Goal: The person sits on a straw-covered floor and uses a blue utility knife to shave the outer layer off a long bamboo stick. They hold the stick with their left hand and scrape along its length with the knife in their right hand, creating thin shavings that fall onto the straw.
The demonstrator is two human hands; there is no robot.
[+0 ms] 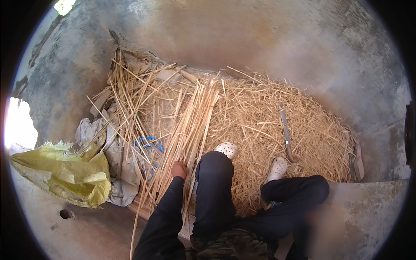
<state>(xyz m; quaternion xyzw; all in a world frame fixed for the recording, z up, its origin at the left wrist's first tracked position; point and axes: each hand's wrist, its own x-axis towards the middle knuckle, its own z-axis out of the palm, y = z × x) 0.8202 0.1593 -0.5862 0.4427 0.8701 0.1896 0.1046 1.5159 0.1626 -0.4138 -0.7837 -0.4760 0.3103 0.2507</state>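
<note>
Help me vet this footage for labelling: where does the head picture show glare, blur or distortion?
Head view: the left opening is blown out to white; a pale smear at lower right is too blurred to identify; the wall bows near the rim; the left hand reads fairly clearly.

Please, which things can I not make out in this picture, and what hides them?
In the head view:
Left hand, at long, thin tan strips: palm hidden by its own back.
Right hand: not identifiable; a pale lower-right blur has no clear outline.
Blue cord-like strand: partly covered by the strips.
One long strip: near end cut off by the lower edge.
White-bright wall opening: glare hides what lies beyond.
</note>
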